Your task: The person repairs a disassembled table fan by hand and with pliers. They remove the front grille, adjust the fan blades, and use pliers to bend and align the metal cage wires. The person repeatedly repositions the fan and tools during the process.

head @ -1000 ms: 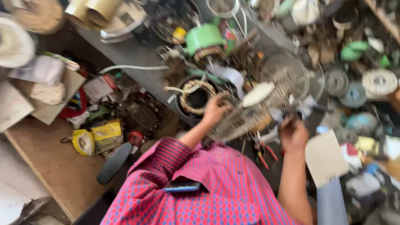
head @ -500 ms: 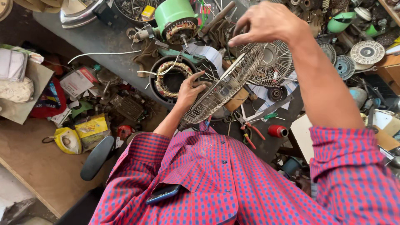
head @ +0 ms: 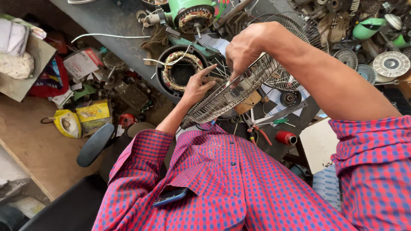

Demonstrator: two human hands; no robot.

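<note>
Fan guard (head: 231,96) (wire mesh, tilted) is held over the tabletop (head: 107,25). Left hand (head: 198,85) braces its rim, fingers spread; right hand (head: 244,49) fingers pinch the wires from above.

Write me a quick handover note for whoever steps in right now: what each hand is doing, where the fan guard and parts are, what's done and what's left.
Left hand: open palm propping the wire fan guard from below.
Right hand: fingers closed on the guard's upper rim.
Guard: held tilted above the workbench, off any fan.
Nearby: wound stator beside the left hand, green motor behind it, red-handled pliers and red spool under the guard.
Done: guard is free in hand.
Left: probably fitting or setting it down; cannot tell which.
</note>
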